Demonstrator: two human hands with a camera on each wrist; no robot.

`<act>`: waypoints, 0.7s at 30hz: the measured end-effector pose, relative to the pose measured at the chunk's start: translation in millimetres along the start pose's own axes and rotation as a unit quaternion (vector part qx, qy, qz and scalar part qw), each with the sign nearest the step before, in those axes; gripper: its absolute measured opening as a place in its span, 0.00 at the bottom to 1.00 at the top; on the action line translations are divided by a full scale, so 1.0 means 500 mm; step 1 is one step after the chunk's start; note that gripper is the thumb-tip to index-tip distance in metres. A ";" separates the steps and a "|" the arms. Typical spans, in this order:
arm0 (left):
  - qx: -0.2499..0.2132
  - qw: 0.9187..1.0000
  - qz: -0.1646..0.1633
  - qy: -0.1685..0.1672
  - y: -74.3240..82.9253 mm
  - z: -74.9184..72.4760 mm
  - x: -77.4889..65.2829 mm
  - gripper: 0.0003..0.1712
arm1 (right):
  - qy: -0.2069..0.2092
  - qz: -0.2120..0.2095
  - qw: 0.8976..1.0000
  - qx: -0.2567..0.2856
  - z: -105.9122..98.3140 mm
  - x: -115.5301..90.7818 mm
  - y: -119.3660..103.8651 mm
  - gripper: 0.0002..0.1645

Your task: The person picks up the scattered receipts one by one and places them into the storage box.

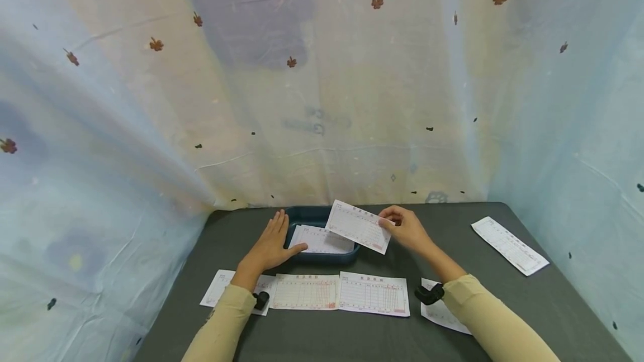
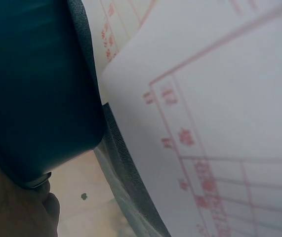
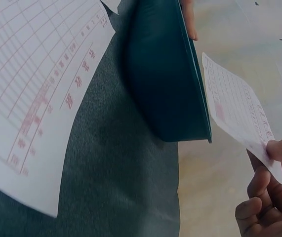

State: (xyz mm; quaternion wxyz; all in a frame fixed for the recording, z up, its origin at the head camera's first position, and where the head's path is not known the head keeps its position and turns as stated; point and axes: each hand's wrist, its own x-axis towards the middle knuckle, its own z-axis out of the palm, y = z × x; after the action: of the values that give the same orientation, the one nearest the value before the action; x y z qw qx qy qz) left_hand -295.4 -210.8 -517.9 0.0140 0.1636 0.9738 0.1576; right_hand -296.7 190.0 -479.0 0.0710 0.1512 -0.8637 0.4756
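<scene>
A printed form sheet (image 1: 358,227) is pinched at its right end between the thumb and fingers of my right hand (image 1: 406,230); it is tilted above the right side of a dark blue tray (image 1: 314,258). The right wrist view shows thumb and fingers gripping the sheet (image 3: 234,98) by its edge. My left hand (image 1: 270,244) rests with extended fingers along the tray's left rim, its thumb reaching over the edge. Inside the tray lies another printed form (image 1: 319,239), partly covered by the raised sheet. The left wrist view shows the hand (image 2: 20,210) against the tray wall (image 2: 42,94).
Before the tray lie a cream form (image 1: 307,291) and a white form (image 1: 374,294) side by side. Another form (image 1: 217,288) is partly under the left forearm, one (image 1: 443,314) under the right. A further form (image 1: 510,246) lies at right. Patterned curtains (image 1: 352,99) surround the grey table (image 1: 312,339).
</scene>
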 end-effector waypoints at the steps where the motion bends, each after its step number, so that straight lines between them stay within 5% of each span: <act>1: 0.001 1.000 0.000 0.000 -0.001 0.000 0.000 0.69 | -0.001 -0.001 1.000 0.002 0.004 0.003 -0.001 0.04; 21: 0.002 1.000 0.000 -0.003 0.003 -0.003 0.000 0.69 | -0.024 0.003 1.000 0.009 0.065 0.053 -0.012 0.05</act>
State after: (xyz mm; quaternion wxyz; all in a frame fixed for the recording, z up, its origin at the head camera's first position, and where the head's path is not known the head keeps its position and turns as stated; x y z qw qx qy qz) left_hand -295.2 -210.0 -515.9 0.0162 0.1645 0.9740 0.1547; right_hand -319.2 154.5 -484.4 0.0478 0.1603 -0.8612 0.4800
